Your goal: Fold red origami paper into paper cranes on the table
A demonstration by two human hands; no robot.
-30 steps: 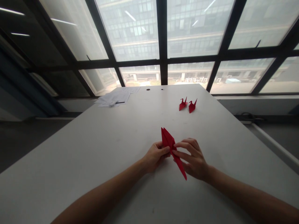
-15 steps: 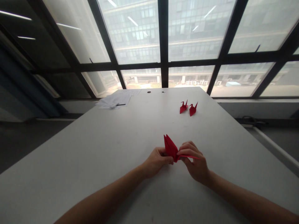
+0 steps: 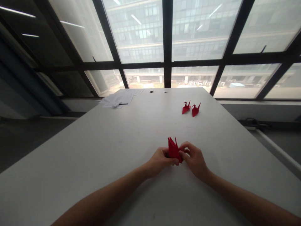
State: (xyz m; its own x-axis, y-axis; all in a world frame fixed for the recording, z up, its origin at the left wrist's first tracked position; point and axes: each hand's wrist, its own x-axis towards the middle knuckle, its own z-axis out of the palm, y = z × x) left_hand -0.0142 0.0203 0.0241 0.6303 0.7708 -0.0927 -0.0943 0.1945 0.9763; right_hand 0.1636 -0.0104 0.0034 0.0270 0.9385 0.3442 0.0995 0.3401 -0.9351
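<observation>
Paper piece (image 3: 173,151) gripped from both sides

At the left of my feed, loose white sheets (image 3: 131,92) lie on the far left corner of the white table (image 3: 117,138), a thin dark stick (image 3: 123,104) on them; set so far back, I judge, they leave the arms room. Next I see the left hand (image 3: 160,161), clamped on the lower left of the red piece, thumb across its near side, which I take as the steadying hold. The piece sits between the hands, narrow tips upward; I can't tell whether its bottom touches the tabletop. At its right edge, the right hand (image 3: 196,160) has thumb and forefinger pinched on the paper, a fingertip grip that seems suited to thin folds. Farther back, one red crane (image 3: 186,109) stands just beside a second red crane (image 3: 195,111), well apart from the hands, probably so nothing brushes them.
</observation>
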